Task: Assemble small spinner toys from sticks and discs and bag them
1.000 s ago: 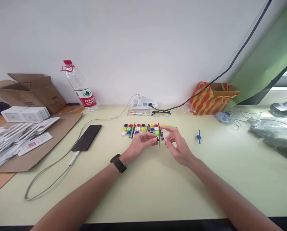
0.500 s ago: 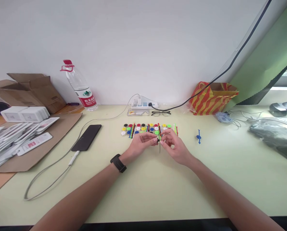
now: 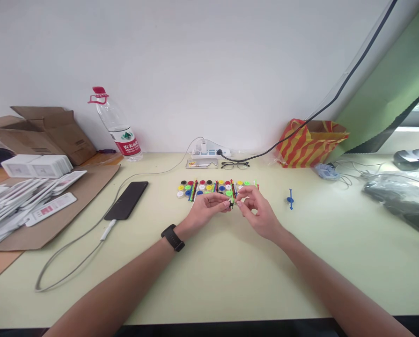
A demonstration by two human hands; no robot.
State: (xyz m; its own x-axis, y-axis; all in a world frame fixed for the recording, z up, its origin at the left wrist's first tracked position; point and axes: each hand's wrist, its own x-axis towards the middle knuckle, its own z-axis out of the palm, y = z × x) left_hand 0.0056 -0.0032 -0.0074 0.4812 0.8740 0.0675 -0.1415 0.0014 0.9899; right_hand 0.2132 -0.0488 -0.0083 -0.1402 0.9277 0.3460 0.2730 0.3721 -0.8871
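Left hand (image 3: 209, 208) partly hides black piece (image 3: 231, 204)

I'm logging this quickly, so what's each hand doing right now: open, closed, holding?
Left hand: closed, pinching a small black plastic-looking piece.
Right hand: partly curled beside it; whether holding anything cannot be told.

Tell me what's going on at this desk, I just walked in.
A person sits or stands at a pale table with both bare hands close together. The left hand pinches a small black piece; the right hand has its fingertips right beside it, though contact is too small to make out. Just beyond lie colourful round pieces in rows, with thin sticks among them. A blue piece lies apart on the right.
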